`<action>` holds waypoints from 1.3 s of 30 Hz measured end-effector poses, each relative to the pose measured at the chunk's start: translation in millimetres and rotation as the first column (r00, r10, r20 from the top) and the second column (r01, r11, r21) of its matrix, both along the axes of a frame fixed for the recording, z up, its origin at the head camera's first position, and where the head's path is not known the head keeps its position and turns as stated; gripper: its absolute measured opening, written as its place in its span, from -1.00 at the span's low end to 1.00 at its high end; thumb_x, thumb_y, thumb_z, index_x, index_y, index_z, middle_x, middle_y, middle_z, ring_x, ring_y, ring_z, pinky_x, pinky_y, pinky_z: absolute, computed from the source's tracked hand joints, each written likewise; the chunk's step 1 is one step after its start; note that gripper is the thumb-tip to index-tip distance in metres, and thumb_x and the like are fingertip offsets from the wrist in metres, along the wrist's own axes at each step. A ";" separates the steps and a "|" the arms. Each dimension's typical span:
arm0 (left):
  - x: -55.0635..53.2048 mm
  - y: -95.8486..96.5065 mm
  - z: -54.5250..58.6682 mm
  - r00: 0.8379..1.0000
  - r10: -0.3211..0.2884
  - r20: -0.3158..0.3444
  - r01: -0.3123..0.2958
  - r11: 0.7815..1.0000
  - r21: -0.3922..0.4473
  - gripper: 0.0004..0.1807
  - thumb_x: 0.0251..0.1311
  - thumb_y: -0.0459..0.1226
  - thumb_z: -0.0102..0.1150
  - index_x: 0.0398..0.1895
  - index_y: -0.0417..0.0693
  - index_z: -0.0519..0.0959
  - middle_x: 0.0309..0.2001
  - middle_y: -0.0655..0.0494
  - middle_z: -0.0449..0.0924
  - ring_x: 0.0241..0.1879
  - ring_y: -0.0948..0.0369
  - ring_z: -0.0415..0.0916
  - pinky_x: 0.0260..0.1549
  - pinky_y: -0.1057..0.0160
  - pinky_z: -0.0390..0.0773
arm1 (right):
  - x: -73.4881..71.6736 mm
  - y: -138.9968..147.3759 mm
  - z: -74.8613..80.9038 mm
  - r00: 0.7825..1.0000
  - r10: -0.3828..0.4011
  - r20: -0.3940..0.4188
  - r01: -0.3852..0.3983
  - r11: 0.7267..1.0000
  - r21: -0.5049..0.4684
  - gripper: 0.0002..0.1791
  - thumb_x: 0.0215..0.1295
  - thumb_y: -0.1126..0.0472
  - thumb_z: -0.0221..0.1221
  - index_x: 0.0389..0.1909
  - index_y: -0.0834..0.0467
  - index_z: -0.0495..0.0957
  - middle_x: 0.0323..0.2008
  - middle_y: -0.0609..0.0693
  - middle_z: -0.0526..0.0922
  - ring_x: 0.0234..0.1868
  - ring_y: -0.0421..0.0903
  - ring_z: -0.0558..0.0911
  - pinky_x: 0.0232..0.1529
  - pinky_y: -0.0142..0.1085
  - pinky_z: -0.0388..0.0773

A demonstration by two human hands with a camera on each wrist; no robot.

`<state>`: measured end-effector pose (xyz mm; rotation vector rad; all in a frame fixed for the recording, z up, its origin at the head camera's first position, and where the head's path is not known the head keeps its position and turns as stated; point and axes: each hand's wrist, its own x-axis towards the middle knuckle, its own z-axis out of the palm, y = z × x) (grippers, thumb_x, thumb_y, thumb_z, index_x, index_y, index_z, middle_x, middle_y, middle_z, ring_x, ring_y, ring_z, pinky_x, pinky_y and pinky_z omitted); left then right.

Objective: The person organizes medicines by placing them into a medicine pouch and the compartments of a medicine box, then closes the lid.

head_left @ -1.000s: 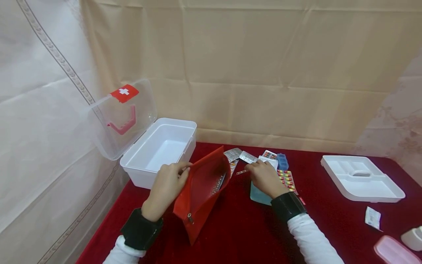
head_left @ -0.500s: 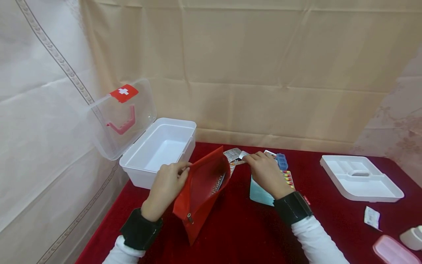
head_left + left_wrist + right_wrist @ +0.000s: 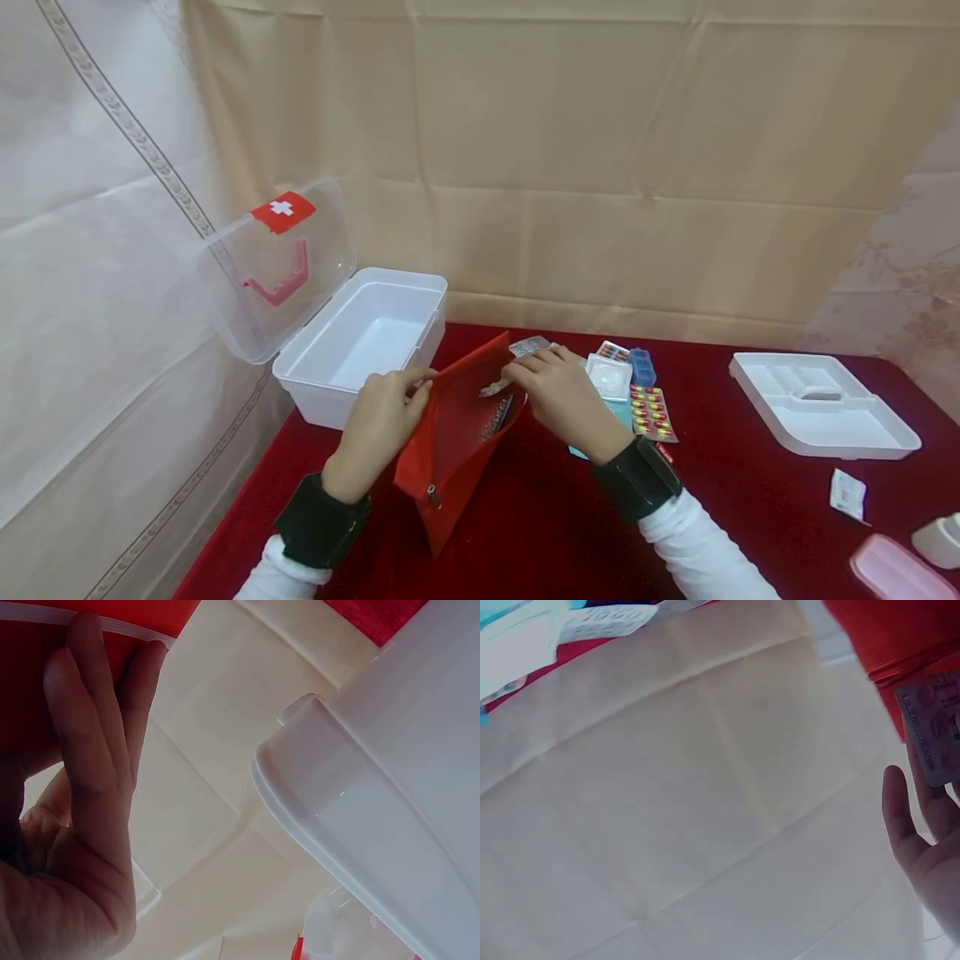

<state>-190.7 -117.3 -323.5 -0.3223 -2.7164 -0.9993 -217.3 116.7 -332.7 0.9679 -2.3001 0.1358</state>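
A red zip pouch [image 3: 453, 496] stands tilted with its mouth spread apart. My left hand [image 3: 381, 429] pinches its left edge; in the left wrist view the fingers [image 3: 90, 742] lie along the red fabric by the zip. At the pouch's mouth is my right hand [image 3: 562, 396], holding a small blister pack [image 3: 934, 727] between its fingers. Inside the pouch lies another silvery blister pack [image 3: 495, 419]. Beyond the right hand are a silver blister pack [image 3: 528, 346], a white square packet [image 3: 609, 377] and a yellow-red capsule blister pack [image 3: 651, 414].
A white first-aid box [image 3: 360, 367] with its clear lid [image 3: 326, 242] raised stands behind my left hand. A blue pill organizer [image 3: 641, 367] sits near the back edge. Rightward are a white compartment tray [image 3: 795, 425], a small packet [image 3: 847, 495], a pink case [image 3: 896, 567] and a white bottle [image 3: 941, 542].
My right hand picked up a blister pack from the pile and moved left with it to the pouch's mouth. The left hand and pouch have stayed still.
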 end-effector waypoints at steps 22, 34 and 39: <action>-0.9 0.1 -2.1 0.997 -0.005 -0.080 0.002 0.999 -0.040 -0.79 0.14 -0.29 0.16 -0.16 -0.06 0.64 -0.47 0.04 0.66 -0.65 0.35 0.48 -0.64 0.45 0.52 | -24.3 -34.1 -13.2 0.907 0.041 0.419 -0.084 0.993 0.085 -0.79 0.02 0.36 0.18 -0.41 0.00 0.69 -0.41 -0.10 0.65 -0.30 -0.14 0.56 -0.27 -0.30 0.55; -0.3 0.8 -2.5 0.998 -0.010 -0.068 0.008 0.999 -0.034 -0.79 0.14 -0.30 0.15 -0.16 -0.07 0.63 -0.45 0.04 0.66 -0.66 0.37 0.47 -0.66 0.47 0.50 | -28.1 -35.0 -16.3 0.858 -0.048 0.511 -0.046 0.984 0.171 -0.79 -0.07 0.41 0.21 -0.60 0.00 0.66 -0.55 -0.12 0.62 -0.55 -0.22 0.45 -0.45 -0.35 0.46; -0.4 1.0 -2.1 0.998 -0.010 -0.058 0.008 0.999 -0.032 -0.79 0.14 -0.30 0.16 -0.15 -0.07 0.63 -0.44 0.03 0.66 -0.66 0.37 0.48 -0.64 0.47 0.51 | -25.8 -33.6 -14.5 0.850 -0.057 0.524 -0.035 0.986 0.165 -0.81 -0.05 0.40 0.23 -0.52 0.02 0.66 -0.53 -0.10 0.60 -0.55 -0.21 0.41 -0.46 -0.39 0.44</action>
